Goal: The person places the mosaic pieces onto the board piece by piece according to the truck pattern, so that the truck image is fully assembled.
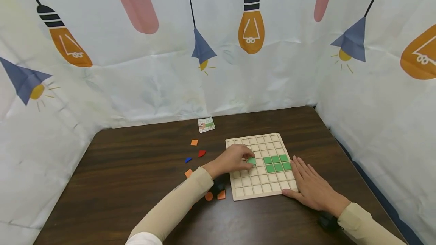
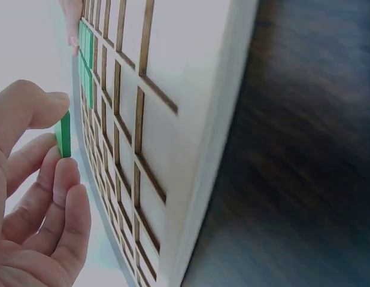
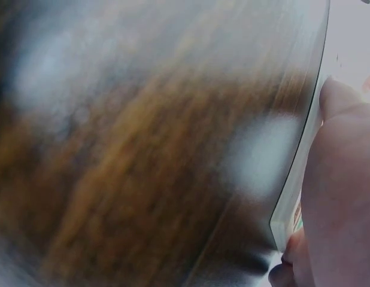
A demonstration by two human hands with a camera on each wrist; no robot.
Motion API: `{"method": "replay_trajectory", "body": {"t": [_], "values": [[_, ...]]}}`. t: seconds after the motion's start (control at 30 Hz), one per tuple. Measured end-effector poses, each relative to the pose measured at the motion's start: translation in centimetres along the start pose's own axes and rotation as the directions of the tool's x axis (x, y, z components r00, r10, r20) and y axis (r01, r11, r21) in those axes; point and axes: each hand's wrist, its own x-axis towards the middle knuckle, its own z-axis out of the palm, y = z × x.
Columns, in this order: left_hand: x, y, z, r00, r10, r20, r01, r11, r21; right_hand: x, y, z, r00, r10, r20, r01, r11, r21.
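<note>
A wooden grid board (image 1: pixel 262 189) lies on the table, with two short rows of green square tiles (image 1: pixel 278 167) set in its cells toward the right side. Over the left part of the board, my left hand (image 1: pixel 235 158) pinches one green square tile (image 2: pixel 64 134) between thumb and fingers. The left wrist view shows that tile held on edge above the grid. My right hand (image 1: pixel 311 186) rests with straight fingers along the board's right edge, its thumb at the near right corner.
Left of the board lie loose pieces: an orange square (image 1: pixel 194 142), a red quarter-circle piece (image 1: pixel 202 153), a small blue piece (image 1: pixel 188 160) and an orange round piece (image 1: pixel 209 196). A small printed card (image 1: pixel 206 124) sits near the back edge of the dark wooden table (image 1: pixel 112 184). Patterned cloth (image 1: pixel 153 82) hangs behind.
</note>
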Motion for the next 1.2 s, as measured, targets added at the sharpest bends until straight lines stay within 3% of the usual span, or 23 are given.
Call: {"method": "replay_trajectory", "body": {"t": [0.47,0.7,1.0,1.2], "values": [[2.2,0.8,0.9,0.999,0.019,0.043,-0.019,1.0,0.015,0.2,0.2,0.1,1.0,0.003,0.001,-0.003,1.0,-0.005],[2.6,0.9,1.2,0.998,-0.01,0.061,0.01,1.0,0.0,0.1,0.2,0.1,1.0,0.003,0.0,-0.003,1.0,-0.003],[3.0,0.8,1.5,0.998,0.009,0.06,-0.01,1.0,0.008,0.1,0.0,-0.1,1.0,0.006,0.0,-0.006,1.0,-0.005],[3.1,0.8,1.8,0.998,-0.009,0.064,0.008,1.0,0.015,0.0,-0.1,0.0,1.0,0.008,0.001,-0.008,1.0,-0.01]]}}
